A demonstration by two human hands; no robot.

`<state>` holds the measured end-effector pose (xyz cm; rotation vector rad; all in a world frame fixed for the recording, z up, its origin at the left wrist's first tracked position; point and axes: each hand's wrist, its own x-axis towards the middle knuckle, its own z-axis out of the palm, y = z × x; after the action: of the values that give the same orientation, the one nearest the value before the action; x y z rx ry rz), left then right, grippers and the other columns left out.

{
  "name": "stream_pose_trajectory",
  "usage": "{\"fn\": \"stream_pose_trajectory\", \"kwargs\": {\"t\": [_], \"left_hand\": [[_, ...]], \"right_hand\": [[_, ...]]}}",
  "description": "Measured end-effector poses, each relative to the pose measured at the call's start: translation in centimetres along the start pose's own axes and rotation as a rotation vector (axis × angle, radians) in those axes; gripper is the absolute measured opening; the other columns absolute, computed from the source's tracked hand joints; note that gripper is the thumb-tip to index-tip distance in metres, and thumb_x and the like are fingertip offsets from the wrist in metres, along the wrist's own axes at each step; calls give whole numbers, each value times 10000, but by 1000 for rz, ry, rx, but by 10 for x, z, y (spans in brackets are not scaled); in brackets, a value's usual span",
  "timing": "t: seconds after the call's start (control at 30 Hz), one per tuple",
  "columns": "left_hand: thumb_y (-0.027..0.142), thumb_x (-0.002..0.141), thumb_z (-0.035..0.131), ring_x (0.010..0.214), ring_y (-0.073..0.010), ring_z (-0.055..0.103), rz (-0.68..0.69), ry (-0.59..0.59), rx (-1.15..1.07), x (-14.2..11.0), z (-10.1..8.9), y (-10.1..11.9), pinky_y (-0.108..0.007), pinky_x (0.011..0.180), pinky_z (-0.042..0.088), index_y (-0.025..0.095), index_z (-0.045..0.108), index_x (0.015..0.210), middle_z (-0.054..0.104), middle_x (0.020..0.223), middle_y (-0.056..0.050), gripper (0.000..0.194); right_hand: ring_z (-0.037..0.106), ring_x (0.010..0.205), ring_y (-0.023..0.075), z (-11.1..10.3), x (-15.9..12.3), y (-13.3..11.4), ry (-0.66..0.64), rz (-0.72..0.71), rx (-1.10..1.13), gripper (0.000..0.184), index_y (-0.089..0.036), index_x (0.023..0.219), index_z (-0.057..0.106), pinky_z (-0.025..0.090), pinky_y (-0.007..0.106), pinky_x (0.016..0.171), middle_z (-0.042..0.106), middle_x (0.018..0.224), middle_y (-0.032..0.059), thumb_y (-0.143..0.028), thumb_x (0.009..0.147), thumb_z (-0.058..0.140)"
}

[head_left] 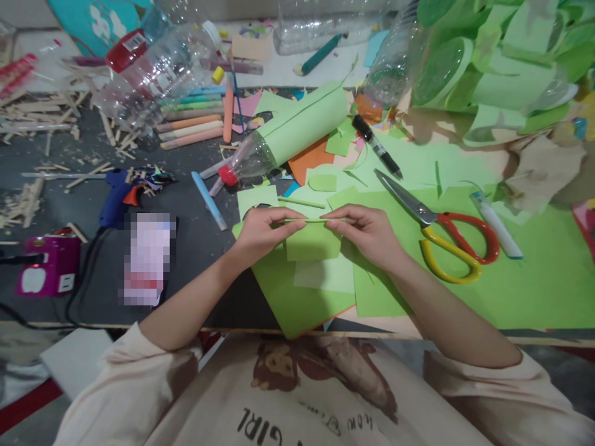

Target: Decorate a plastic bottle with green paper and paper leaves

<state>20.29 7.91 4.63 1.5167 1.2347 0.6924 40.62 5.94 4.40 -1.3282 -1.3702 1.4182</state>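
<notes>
Stretched level between both hands is a thin green paper strip (315,220), narrow like a folded or rolled piece. My left hand (264,232) pinches its left end between thumb and fingers. At the other end, my right hand (362,232) grips it the same way. Beneath them lie green paper sheets (297,306) and a smaller pale green piece (325,274). Just beyond the fingers rests another narrow green paper roll (302,202). Farther back lies a plastic bottle wrapped in green paper (302,124), its red cap toward the left.
Scissors (432,220) and a utility knife (496,224) lie on the right, with a black marker (377,147) behind. To the left are a phone (147,260), a blue glue gun (114,198) and a purple box (49,265). Clear bottles (162,68) and wood sticks (41,118) clutter the back.
</notes>
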Motion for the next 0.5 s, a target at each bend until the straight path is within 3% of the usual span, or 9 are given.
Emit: {"fn": "stream_pose_trajectory", "kwargs": {"t": [0.13, 0.37, 0.5], "left_hand": [[478, 760, 680, 682, -161, 682, 0, 4, 4, 0, 0, -1, -228, 635, 525, 203, 793, 836, 773, 777, -27, 308], [417, 781, 683, 903, -187, 720, -8, 5, -50, -1, 0, 2, -233, 825, 551, 238, 795, 902, 782, 949, -24, 244], [403, 771, 704, 934, -196, 721, 10, 18, -93, 0, 1, -1, -249, 852, 553, 231, 793, 921, 780, 973, -38, 245]], "right_hand": [[391, 477, 83, 0, 1, 0, 16, -5, 42, 250, -192, 743, 740, 309, 241, 462, 528, 520, -40, -441, 717, 741], [401, 494, 84, 0, 3, 1, 37, 41, 115, 282, -193, 747, 754, 315, 240, 473, 538, 530, -36, -462, 664, 779], [483, 550, 105, 0, 4, 2, 48, 38, 138, 263, -216, 762, 776, 372, 253, 507, 633, 614, -9, -456, 656, 791]]}}
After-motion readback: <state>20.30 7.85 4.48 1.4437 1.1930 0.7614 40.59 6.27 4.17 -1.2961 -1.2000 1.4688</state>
